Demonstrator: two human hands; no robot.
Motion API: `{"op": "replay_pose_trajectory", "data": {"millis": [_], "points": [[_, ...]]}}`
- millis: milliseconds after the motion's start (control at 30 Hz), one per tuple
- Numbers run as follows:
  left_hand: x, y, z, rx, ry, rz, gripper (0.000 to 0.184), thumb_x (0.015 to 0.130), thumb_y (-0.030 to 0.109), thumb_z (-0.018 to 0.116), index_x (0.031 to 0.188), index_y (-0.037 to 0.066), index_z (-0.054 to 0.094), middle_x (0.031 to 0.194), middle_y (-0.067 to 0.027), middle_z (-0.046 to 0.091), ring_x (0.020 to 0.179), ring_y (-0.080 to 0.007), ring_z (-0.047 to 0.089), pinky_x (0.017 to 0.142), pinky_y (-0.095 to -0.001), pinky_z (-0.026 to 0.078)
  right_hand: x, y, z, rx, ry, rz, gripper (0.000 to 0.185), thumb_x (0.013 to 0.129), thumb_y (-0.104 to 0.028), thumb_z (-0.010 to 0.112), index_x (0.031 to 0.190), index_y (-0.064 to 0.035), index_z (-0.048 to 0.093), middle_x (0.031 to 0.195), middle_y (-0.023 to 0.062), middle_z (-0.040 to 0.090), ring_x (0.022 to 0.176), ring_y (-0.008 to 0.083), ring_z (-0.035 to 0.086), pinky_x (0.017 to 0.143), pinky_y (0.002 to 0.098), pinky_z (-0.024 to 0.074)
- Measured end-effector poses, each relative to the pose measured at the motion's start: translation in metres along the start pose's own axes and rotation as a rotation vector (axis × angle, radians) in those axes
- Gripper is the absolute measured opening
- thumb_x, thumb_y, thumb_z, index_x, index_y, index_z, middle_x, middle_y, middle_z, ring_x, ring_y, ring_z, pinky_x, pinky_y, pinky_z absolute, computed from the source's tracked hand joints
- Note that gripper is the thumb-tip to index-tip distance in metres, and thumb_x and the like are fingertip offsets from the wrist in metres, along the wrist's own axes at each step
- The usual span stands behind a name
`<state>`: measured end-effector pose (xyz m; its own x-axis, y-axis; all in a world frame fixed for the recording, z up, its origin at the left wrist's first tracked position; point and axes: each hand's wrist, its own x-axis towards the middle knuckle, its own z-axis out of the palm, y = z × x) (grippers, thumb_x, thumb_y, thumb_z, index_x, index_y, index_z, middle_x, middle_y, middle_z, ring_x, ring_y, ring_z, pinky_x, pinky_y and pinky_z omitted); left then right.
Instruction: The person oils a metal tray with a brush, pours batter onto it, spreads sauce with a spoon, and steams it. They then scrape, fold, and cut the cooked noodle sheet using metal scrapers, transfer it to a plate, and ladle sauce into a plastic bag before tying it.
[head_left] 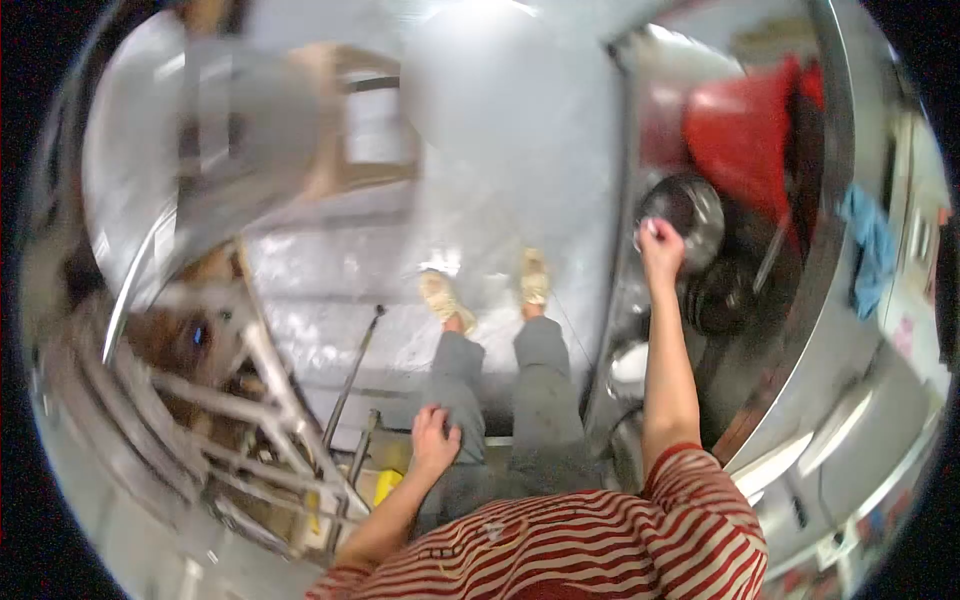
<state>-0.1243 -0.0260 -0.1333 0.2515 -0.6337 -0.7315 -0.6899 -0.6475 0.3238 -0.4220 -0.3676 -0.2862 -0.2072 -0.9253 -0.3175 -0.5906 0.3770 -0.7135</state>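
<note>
My right hand (660, 248) reaches out to the right at the end of an outstretched arm, its fingers pinched together. A small whitish spot shows at the fingertips, too blurred to name. Just behind those fingers is a round, shiny black object (703, 215) shaped like a ring or a dish. I cannot tell whether the hand touches it. My left hand (436, 440) hangs low by my left thigh, loosely bent with the fingers apart and nothing in it. A metal rod (352, 385) stands a little to its left.
A large red container (740, 125) lies behind the black object, inside a metal-edged unit. On the left are a metal frame (270, 375) and a brownish stool-like frame (385, 180). A blue cloth (870, 250) hangs at the right. Grey floor (490, 170) stretches ahead of my feet.
</note>
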Motion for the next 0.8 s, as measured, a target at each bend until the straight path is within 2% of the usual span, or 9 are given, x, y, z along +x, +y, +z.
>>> {"op": "replay_pose_trajectory", "data": {"millis": [167, 233, 400, 467, 600, 667, 733, 767, 800], "points": [[-0.04, 0.002, -0.057, -0.323, -0.062, -0.072, 0.031, 0.072, 0.018, 0.057, 0.099, 0.003, 0.054, 0.094, -0.018, 0.054, 0.089, -0.0341, 0.051, 0.078, -0.039, 0.041, -0.107, -0.157, 0.076, 0.145, -0.54, -0.218, 0.012, 0.07, -0.005, 0.061, 0.08, 0.0015, 0.061, 0.067, 0.0042, 0.058, 0.06, 0.0079, 0.051, 0.053, 0.0236, 0.0428], [-0.066, 0.006, -0.083, -0.481, -0.022, 0.035, 0.03, 0.074, 0.02, 0.056, 0.099, 0.003, 0.055, 0.091, -0.0168, 0.056, 0.086, -0.032, 0.054, 0.076, -0.0385, 0.043, -0.165, -0.241, 0.093, 0.176, -0.739, -0.394, 0.008, 0.071, -0.003, 0.062, 0.078, 0.0004, 0.06, 0.071, 0.0005, 0.055, 0.062, 0.0062, 0.05, 0.055, 0.0205, 0.0422], [-0.128, 0.002, -0.135, -0.565, 0.092, 0.078, 0.031, 0.075, 0.023, 0.058, 0.099, 0.004, 0.055, 0.094, -0.014, 0.057, 0.087, -0.0294, 0.055, 0.074, -0.036, 0.045, -0.303, -0.475, 0.102, 0.395, -1.137, -0.999, 0.011, 0.068, 0.0, 0.061, 0.079, -0.002, 0.06, 0.081, 0.0091, 0.057, 0.071, 0.0153, 0.057, 0.06, 0.0254, 0.0464], [-0.141, -0.006, -0.149, -0.657, 0.142, 0.074, 0.03, 0.075, 0.023, 0.058, 0.099, 0.004, 0.055, 0.094, -0.0138, 0.057, 0.087, -0.0286, 0.056, 0.074, -0.0356, 0.045, -0.332, -0.551, 0.124, 0.379, -0.986, -1.424, 0.011, 0.067, 0.002, 0.06, 0.076, -0.0026, 0.058, 0.08, 0.0094, 0.057, 0.071, 0.0172, 0.057, 0.061, 0.026, 0.0463], [-0.155, -0.04, -0.154, -0.834, 0.282, 0.057, 0.031, 0.076, 0.023, 0.057, 0.1, 0.004, 0.055, 0.094, -0.0133, 0.056, 0.087, -0.0266, 0.056, 0.073, -0.0345, 0.045, -0.355, -0.686, 0.172, 0.573, -0.695, -1.641, 0.012, 0.068, 0.001, 0.061, 0.079, -0.0024, 0.06, 0.076, 0.0082, 0.06, 0.067, 0.0149, 0.058, 0.061, 0.0225, 0.0465], [-0.162, -0.051, -0.163, -0.859, 0.381, 0.008, 0.03, 0.076, 0.022, 0.057, 0.099, 0.004, 0.055, 0.095, -0.0131, 0.056, 0.085, -0.0281, 0.057, 0.072, -0.0347, 0.046, -0.356, -0.726, 0.221, 0.413, -0.445, -1.648, 0.013, 0.07, -0.004, 0.061, 0.083, -0.0028, 0.06, 0.078, 0.0093, 0.06, 0.066, 0.0196, 0.06, 0.063, 0.0268, 0.0478], [-0.165, -0.061, -0.166, -0.847, 0.477, -0.006, 0.03, 0.075, 0.022, 0.058, 0.099, 0.004, 0.055, 0.095, -0.0134, 0.057, 0.085, -0.0286, 0.057, 0.072, -0.0348, 0.046, -0.325, -0.734, 0.304, -0.003, -0.547, -1.767, 0.023, 0.073, -0.012, 0.06, 0.094, -0.0052, 0.06, 0.086, 0.0124, 0.061, 0.072, 0.0271, 0.06, 0.068, 0.0321, 0.0481], [-0.167, -0.065, -0.167, -0.811, 0.558, -0.025, 0.03, 0.075, 0.022, 0.058, 0.099, 0.003, 0.055, 0.095, -0.0137, 0.057, 0.085, -0.0291, 0.057, 0.072, -0.035, 0.046, -0.321, -0.736, 0.315, -0.007, -0.558, -1.774, 0.023, 0.073, -0.012, 0.06, 0.094, -0.0052, 0.06, 0.086, 0.0124, 0.061, 0.072, 0.0271, 0.06, 0.068, 0.0321, 0.0481], [-0.171, -0.068, -0.18, -0.786, 0.596, 0.0, 0.03, 0.073, 0.018, 0.06, 0.099, 0.003, 0.054, 0.093, -0.0148, 0.058, 0.085, -0.0294, 0.057, 0.072, -0.0351, 0.046, -0.32, -0.735, 0.317, -0.364, -0.546, -1.741, 0.029, 0.072, -0.016, 0.06, 0.1, -0.0066, 0.058, 0.091, 0.013, 0.061, 0.078, 0.0291, 0.059, 0.071, 0.0323, 0.0475]]}}
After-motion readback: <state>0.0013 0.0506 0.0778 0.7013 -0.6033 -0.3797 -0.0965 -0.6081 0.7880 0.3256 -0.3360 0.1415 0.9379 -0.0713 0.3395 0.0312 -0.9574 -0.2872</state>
